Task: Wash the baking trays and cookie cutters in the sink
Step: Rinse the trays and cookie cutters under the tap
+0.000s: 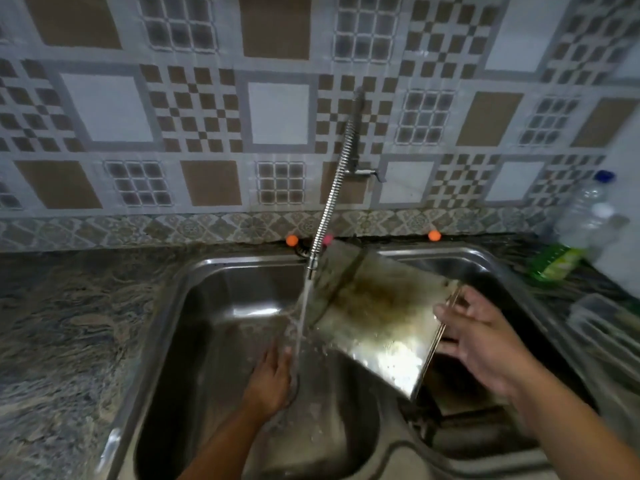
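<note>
Left hand (273, 379): in left basin of sink (162, 306), under water stream from hose tap (332, 188).
Baking tray (377, 317): tilted, right of left hand, gripped at right edge by right hand (485, 344).
Bottle (585, 213): on counter (69, 323), behind right hand.

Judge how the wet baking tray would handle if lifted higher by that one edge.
The baking tray looks like thin rigid metal, so probably stiff and light. Its wet sheen suggests it is slippery. The right hand holds one edge only, so it may swing.
</note>
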